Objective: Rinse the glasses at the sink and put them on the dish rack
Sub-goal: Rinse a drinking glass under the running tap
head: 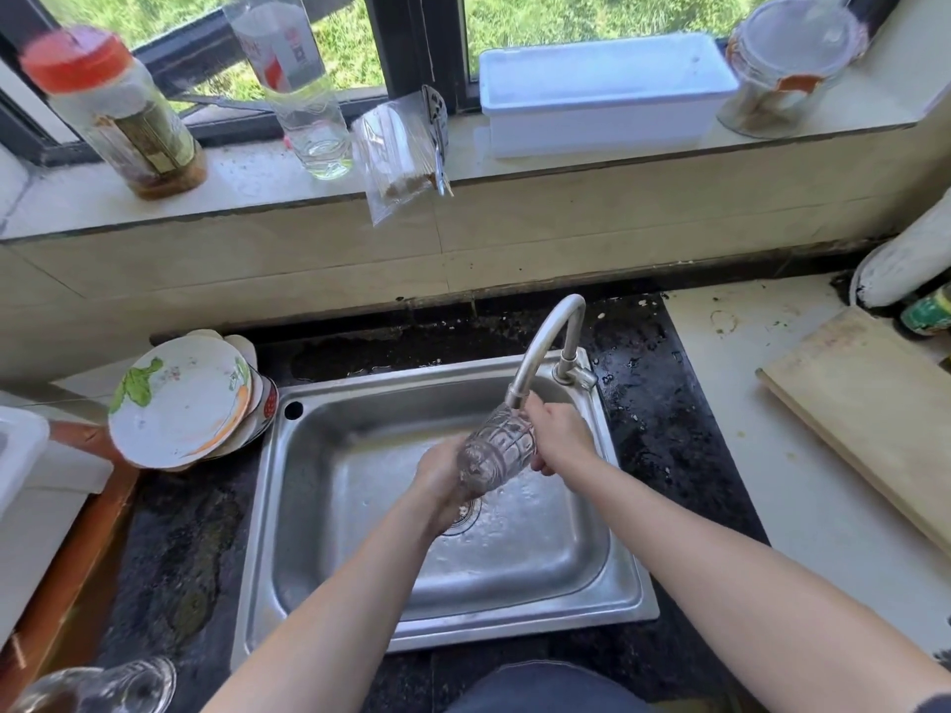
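Holding one patterned glass [496,447] over the sink [267,506], the person keeps it tilted, with its upper end just under the spout of the faucet [545,347]. The left hand [440,481] grips the lower end, fingers curled round the far side. The right hand [558,434] grips the upper end, fingers curled and pressed together. Whether the glass holds water cannot be told, as its cut pattern blurs the inside.

Containers and contents:
- Sink: a thin film of water round the drain [463,512].
- Red-lidded jar [113,110] on the windowsill [257,193]: brown residue at the bottom.
- Clear bottle [303,95]: a little clear liquid at the base.
- Plastic bag [399,146]: thin sticks.
- White tub [602,90]: contents hidden.
- Right-hand jar [787,64]: orange-brown residue.

Counts: one glass in hand; more clear glassware [103,684] at the lower left corner, probably two pieces, blurred; one leaning stack of plates [180,398], at least three; one cutting board [875,403].

Edges and room: the plates lean just beside the sink's rear left corner. A strip of dark counter [175,558] runs down the sink's left side. The cutting board lies on the pale counter [772,455], well apart from the sink's right rim.
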{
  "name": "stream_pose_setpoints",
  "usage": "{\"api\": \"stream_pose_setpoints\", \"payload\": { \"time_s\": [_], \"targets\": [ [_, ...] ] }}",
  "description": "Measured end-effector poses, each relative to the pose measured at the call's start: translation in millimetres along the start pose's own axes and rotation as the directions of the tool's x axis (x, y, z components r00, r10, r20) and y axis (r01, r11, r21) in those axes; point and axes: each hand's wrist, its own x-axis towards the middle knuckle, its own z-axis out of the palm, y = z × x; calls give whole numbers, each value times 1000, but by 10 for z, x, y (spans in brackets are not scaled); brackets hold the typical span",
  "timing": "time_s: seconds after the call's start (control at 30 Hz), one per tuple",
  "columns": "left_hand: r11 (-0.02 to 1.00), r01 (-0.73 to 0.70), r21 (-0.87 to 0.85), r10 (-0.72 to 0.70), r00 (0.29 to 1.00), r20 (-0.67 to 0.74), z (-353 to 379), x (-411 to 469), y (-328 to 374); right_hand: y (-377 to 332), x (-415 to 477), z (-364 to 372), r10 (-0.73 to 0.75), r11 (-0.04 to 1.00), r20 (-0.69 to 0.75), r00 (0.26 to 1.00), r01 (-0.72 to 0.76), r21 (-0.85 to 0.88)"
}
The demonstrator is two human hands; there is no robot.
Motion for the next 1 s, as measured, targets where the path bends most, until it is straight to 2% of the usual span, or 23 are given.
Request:
{"api": "stream_pose_setpoints", "payload": {
  "time_s": [0.1, 0.2, 0.27, 0.37, 0.43, 0.53, 0.6, 0.7, 0.77, 0.8, 0.9, 1.0],
  "targets": [
    [975, -180, 128, 186, 982, -33, 51, -19, 6, -22, 23, -52, 97, 990, -19, 995, -95, 101],
    [934, -252, 254, 255, 967, 22, 49, 41, -29, -54, 4, -90, 77, 979, 27, 997, -81, 187],
    [962, -171, 211, 182, 983, -30, 51, 101, 24, -30, -31, -111, 6, 978, 134, 991, -34, 207],
    [993, 75, 91, -71, 997, -43, 0, 144, 140, 45, -103, -196, -110, 992, 273, 956, 90, 83],
    [985, 137, 102, -138, 990, 0, 13, 113, 159, 53, -123, -224, -139, 986, 204, 969, 155, -65],
    [969, 15, 246, -19, 1000, 14, 78, 128, 97, 24, -89, -236, -130, 976, 44, 991, 135, -169],
    [953, -35, 301, 33, 999, 11, 76, 166, 103, 2, -116, -242, -163, 961, 2, 987, 159, -227],
    [951, 86, 297, -101, 994, 37, 22, 131, 139, 2, -192, -266, -216, 942, 51, 975, 222, -251],
    [957, 155, 245, -182, 979, 88, 7, 125, 106, 0, -186, -245, -249, 946, 63, 966, 256, -199],
    [952, 146, 268, -177, 980, 95, 22, 129, 87, -13, -177, -222, -257, 955, 25, 966, 258, -149],
    [895, -33, 444, -2, 997, 77, 121, 144, 76, -78, -104, -181, -102, 994, -90, 991, 104, 20],
    [915, -189, 358, 160, 981, 109, 181, 155, 110, -129, -57, -217, 112, 974, -62, 992, -98, 203]
  ]
}}
